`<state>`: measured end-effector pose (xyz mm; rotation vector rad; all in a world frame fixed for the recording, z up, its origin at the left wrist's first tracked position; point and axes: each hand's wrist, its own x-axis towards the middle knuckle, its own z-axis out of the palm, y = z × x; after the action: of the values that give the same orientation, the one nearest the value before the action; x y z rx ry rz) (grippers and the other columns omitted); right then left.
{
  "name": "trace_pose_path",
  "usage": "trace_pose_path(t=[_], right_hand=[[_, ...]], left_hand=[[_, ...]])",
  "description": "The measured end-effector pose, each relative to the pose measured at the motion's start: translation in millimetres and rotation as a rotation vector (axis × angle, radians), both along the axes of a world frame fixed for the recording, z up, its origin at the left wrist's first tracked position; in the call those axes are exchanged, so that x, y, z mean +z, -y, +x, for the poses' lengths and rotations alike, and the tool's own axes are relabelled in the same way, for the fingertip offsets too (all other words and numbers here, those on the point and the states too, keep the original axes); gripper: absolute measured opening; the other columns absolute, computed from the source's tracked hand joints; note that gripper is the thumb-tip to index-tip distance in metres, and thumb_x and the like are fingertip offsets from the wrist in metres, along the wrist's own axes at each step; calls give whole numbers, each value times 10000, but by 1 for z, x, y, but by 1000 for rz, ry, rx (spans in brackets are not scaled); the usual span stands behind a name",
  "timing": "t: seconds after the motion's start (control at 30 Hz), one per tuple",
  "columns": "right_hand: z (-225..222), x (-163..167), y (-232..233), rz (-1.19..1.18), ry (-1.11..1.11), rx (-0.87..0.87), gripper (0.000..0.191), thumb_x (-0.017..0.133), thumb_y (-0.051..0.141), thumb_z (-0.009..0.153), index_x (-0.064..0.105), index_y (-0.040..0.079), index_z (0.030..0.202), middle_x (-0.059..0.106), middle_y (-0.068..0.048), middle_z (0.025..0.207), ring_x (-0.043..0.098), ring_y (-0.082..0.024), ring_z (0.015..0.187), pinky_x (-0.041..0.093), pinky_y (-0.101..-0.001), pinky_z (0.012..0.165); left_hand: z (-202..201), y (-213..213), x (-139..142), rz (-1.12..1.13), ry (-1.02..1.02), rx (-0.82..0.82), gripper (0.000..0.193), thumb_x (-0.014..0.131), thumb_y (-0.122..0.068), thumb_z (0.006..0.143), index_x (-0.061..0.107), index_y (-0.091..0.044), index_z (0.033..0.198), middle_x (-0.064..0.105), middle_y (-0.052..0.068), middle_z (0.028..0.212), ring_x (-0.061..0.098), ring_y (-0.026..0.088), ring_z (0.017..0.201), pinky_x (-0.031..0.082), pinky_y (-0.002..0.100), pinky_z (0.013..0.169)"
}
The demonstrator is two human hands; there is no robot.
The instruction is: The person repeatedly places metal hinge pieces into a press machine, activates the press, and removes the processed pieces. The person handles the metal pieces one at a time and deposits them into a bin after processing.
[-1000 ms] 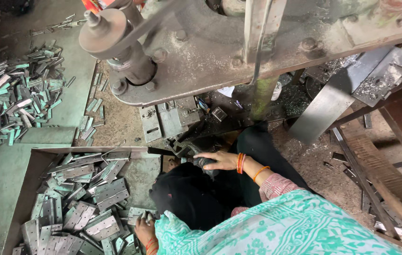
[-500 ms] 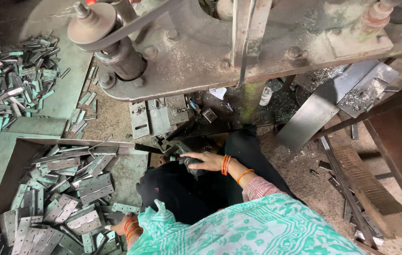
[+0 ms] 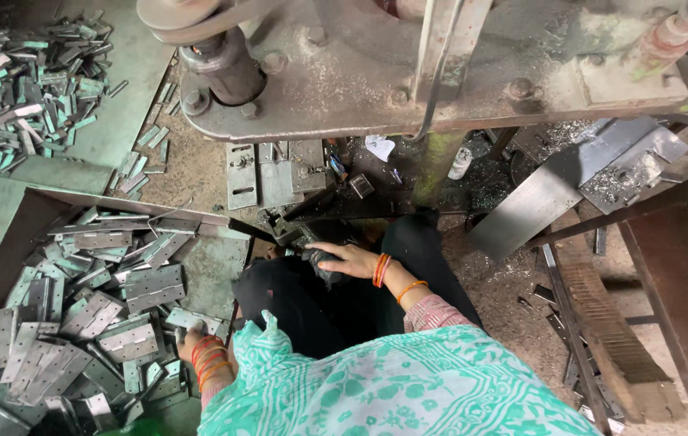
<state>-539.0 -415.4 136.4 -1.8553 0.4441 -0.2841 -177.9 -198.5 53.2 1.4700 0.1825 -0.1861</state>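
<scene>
Her left hand (image 3: pixel 192 339) reaches into the tray (image 3: pixel 4 234) of grey hinge plates (image 3: pixel 138 287), fingers closing on one. Her right hand (image 3: pixel 352 260) clasps a dark cloth (image 3: pixel 326 265) below the press (image 3: pixel 441 73), seemingly shielding the palm.

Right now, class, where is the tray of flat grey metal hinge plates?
In the head view, the tray lies lower left, beside the person's left hand, below the loose heap of metal offcuts.

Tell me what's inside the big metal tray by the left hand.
The metal tray holds a heap of flat grey hinge plates. The left hand rests on them; lower layers and tray floor are covered.
</scene>
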Motion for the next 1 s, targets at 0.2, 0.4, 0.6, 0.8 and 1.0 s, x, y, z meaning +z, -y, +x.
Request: trace_pose_path(t=[0.2,0.4,0.6,0.8,1.0], right_hand=[[-3,0,0,11,-13,-8,646,540,451,1006,386,197,1580,599,-161,1475,566,-324,1371,405,-403,1160],[-4,-1,3,-33,20,14,651,524,450,1023,367,185,1595,531,-169,1544,494,-339,1435,367,-404,1186],[-10,2,3,-8,-5,12,669,518,465,1013,357,189,1602,512,-160,1567,468,-322,1466,336,-393,1207],[-10,-5,7,3,-47,9,684,511,497,1000,378,182,1592,534,-159,1552,490,-322,1452,344,-385,1195],[-9,-16,12,-20,-80,-2,716,487,530,1002,369,158,1602,525,-199,1541,474,-348,1461,328,-397,1198]], left_hand=[[-15,27,24,-302,-450,-125,307,710,-42,873,661,-1,1173,701,66,980,688,228,815,579,386,727],[-22,55,31,-630,-337,-362,493,559,2,845,613,-147,1312,668,13,991,669,199,897,604,488,805],[-25,99,51,-729,-36,-473,680,639,85,893,568,-74,1550,599,49,914,585,179,777,498,325,700],[-53,187,77,-226,612,-527,537,741,5,902,597,19,1419,709,130,1287,660,205,1124,533,316,1006],[-120,224,84,908,1332,-948,707,823,-387,738,629,-67,1338,545,159,1356,451,332,1305,200,641,1165]])
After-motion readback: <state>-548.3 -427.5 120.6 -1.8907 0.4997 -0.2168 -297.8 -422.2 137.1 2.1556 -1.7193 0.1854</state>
